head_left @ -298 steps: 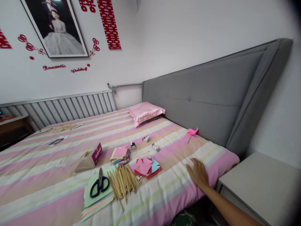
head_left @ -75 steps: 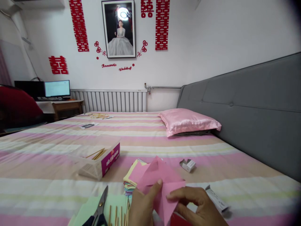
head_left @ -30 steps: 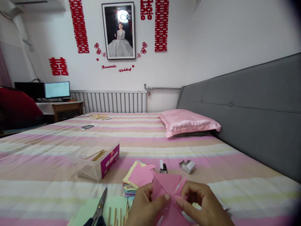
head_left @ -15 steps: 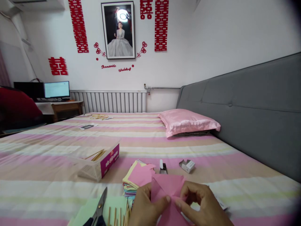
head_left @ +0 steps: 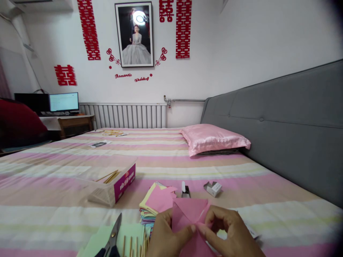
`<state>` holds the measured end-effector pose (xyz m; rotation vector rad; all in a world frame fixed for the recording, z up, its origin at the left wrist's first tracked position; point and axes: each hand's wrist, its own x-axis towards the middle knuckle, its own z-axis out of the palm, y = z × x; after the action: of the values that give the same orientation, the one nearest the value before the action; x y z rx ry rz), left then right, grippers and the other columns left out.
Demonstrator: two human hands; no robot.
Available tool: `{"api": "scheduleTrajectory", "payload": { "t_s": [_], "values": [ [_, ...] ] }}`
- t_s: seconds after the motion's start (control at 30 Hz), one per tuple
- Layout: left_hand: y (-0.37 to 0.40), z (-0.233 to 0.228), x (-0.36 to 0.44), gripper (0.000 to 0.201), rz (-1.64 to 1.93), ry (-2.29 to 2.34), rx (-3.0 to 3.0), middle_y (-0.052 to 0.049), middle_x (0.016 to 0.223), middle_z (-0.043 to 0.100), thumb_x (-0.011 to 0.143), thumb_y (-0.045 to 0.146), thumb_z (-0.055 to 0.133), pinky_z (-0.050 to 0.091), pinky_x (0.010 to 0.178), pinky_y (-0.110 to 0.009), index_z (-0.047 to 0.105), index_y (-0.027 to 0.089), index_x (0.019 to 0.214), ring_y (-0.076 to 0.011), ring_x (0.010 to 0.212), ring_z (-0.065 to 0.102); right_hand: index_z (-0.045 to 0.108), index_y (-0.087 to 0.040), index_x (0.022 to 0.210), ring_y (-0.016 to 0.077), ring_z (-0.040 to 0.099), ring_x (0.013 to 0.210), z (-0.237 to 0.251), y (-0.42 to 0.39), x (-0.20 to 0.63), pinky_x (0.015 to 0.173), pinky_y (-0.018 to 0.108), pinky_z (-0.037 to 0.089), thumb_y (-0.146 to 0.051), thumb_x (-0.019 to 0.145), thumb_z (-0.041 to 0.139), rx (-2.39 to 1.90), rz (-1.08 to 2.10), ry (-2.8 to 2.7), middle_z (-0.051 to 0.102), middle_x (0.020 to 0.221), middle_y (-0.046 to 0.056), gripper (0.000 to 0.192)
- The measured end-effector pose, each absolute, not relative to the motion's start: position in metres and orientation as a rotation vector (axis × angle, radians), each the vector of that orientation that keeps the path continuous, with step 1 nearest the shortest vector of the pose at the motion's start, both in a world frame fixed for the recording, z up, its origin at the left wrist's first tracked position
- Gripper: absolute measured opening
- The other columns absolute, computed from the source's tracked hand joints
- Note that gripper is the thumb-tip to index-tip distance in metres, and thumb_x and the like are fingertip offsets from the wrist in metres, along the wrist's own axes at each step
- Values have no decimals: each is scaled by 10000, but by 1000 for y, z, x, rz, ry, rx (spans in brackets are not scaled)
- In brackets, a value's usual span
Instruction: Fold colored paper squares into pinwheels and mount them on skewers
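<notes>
Striped pink, cream and white bedding spreads beneath your work. Nearest you, a slit pink paper sheet is held up between your left hand and right hand. Your left thumb presses on its middle, fingers behind; your right thumb and forefinger pinch it right beside that thumb. A couple of seconds ago the sheet stood higher with one corner pointing up; now it sits lower, its folds drawn toward the centre, so both hands seem needed to keep them gathered. To the left, black-handled metal scissors lie on pale green paper sheets, beside thin wooden sticks. Just beyond are a stack of coloured paper squares and a small black-and-white box, uncovered by the lowered sheet. Farther off lies a shiny pink satin pillow.
</notes>
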<state>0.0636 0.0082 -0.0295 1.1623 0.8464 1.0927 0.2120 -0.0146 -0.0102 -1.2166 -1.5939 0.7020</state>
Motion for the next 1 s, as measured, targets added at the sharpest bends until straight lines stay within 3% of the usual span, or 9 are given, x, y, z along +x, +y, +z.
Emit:
{"api": "scheduleTrajectory", "payload": {
  "t_s": [0.33,0.43,0.53,0.7,0.83,1.0],
  "values": [
    [9,-36,65,376,1177,942,1073,-59,608,639,485,396,782,408,520,-252,677,98,688,-162,569,526,548,-177,556,135,522,490,-11,-16,213,472,219,421,-313,680,657,-1156,713,-1526,566,516,-7,214],
    [8,-34,70,379,1232,936,1014,-60,613,666,490,388,783,456,552,-272,695,114,737,-186,589,580,608,-198,758,152,598,550,-11,-16,211,507,216,458,-328,666,690,-1039,810,-1385,638,595,-4,179],
    [6,-32,74,335,1277,919,936,-54,587,676,479,356,799,463,533,-264,698,115,690,-169,539,582,554,-230,1027,169,646,619,-12,-16,209,568,242,503,-364,681,685,-930,899,-1264,677,664,2,393],
    [1,-28,77,348,1248,866,922,-61,558,683,473,357,812,454,506,-251,715,102,689,-159,510,580,401,-239,1235,145,599,555,-11,-15,211,560,250,492,-361,708,673,-965,891,-1224,609,597,-42,606],
    [-1,-22,76,310,1237,859,908,-63,541,687,459,324,830,439,486,-232,717,97,637,-140,488,564,351,-240,1268,150,592,558,-11,-15,212,565,263,482,-354,697,679,-978,911,-1212,601,599,-47,668],
    [-3,-17,74,260,1211,821,898,-52,506,673,456,289,837,432,485,-221,728,101,599,-123,460,555,419,-227,1213,143,582,533,-11,-15,211,537,247,471,-347,670,705,-983,919,-1179,612,580,-46,625]
  ]
}}
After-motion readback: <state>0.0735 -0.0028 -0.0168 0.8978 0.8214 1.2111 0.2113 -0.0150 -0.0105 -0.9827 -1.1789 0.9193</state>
